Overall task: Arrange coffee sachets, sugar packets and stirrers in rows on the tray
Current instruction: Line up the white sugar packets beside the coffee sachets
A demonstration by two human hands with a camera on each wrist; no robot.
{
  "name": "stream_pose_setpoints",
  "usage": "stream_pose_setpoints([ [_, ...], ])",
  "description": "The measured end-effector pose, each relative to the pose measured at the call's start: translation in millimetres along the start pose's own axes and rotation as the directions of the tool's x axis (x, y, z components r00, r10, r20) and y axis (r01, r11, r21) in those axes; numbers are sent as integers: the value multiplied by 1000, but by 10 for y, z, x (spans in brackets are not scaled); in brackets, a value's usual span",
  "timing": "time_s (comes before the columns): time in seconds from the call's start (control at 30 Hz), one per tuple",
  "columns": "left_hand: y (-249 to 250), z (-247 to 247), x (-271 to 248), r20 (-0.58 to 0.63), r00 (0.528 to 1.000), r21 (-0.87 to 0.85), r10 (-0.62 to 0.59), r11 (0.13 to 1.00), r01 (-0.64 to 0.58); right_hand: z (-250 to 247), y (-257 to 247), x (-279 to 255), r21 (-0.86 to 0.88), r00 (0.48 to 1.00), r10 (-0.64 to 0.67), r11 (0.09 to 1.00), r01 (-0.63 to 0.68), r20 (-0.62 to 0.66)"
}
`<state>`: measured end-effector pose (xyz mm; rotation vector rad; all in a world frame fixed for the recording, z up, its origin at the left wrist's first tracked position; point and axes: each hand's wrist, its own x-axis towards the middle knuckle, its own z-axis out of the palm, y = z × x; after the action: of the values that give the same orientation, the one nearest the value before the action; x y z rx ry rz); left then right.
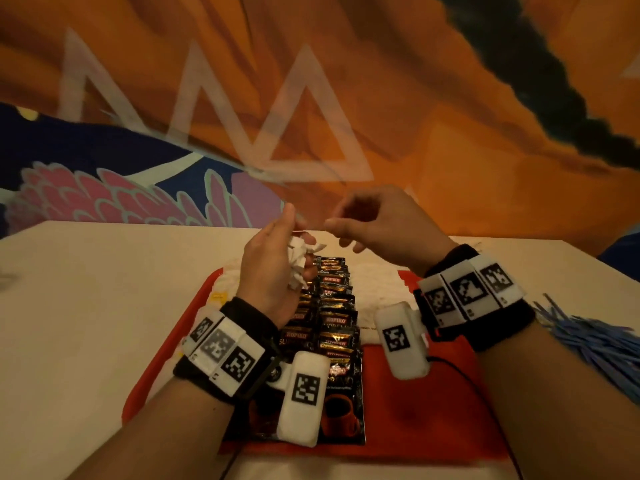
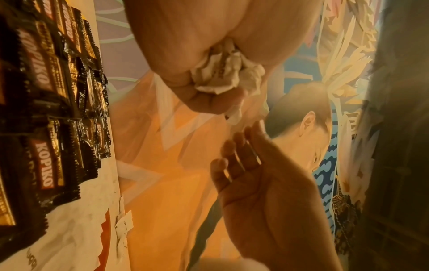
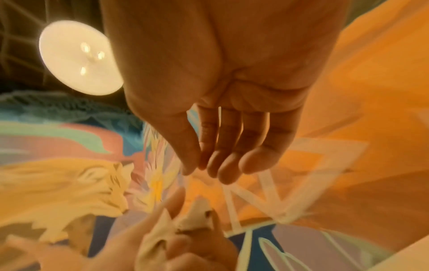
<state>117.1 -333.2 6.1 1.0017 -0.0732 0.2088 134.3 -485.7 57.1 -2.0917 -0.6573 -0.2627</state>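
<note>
A red tray (image 1: 415, 410) lies on the white table. Black coffee sachets (image 1: 332, 306) run in two overlapping rows down its middle, also visible in the left wrist view (image 2: 46, 91). White sugar packets (image 1: 377, 285) lie across the tray's far end. My left hand (image 1: 270, 261) is raised over that end and grips a crumpled bunch of white sugar packets (image 1: 298, 261) (image 2: 223, 73) (image 3: 157, 238). My right hand (image 1: 374, 223) hovers just right of the left fingertips. Its fingers (image 3: 220, 146) are relaxed and hold nothing.
A pile of blue stirrers (image 1: 595, 341) lies on the table to the right of the tray. The white table (image 1: 86, 306) stretches left of the tray. A painted orange wall rises right behind the table's far edge.
</note>
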Motion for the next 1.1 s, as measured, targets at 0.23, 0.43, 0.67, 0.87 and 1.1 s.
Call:
stream_pose_setpoints([
  [0.23,8,20,5,-24,999,-35,28,999,-29,-1,-11,39,54,985,-25,998,16,171],
  [0.43,-34,-13,34,34,999,-22,41,999,-40,67,32,58,-17,989,-2,1000,5,147],
  [0.67,-56,-31,18,72,997,84,27,996,-34,2,133,43,173,997,57,984,-48,-49],
  [0.87,-80,-11,-37,166,985,265,41,961,-84,-36,157,8,15,1000,12,1000,-12,-18],
  [1.1,-64,-47,9,128,989,213,73,972,-100,13,104,6,238,980,-11,969,60,-199],
])
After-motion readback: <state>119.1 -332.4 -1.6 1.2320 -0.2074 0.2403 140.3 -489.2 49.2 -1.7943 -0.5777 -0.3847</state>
